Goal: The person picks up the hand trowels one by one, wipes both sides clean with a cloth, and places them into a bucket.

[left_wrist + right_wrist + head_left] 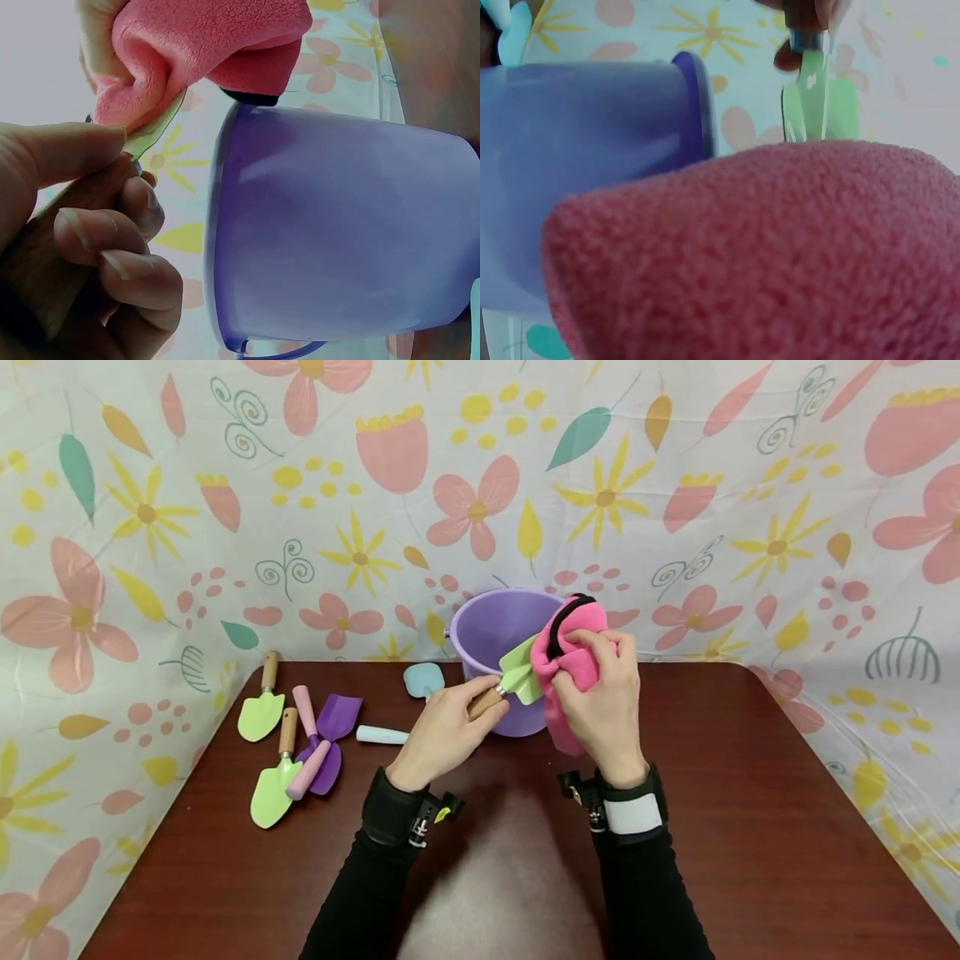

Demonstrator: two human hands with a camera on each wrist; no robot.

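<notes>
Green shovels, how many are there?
3. One green shovel is in the left hand, with the pink cloth wrapped on its blade. Two lie on the table's left side. More could hide inside the purple bucket.

A dark red-brown table carries a purple bucket at its far middle. On the left lie two green trowels, a purple shovel, a pink-handled tool and a light blue tool.

Pink cloth, light-green trowel, purple bucket, floral backdrop
</notes>
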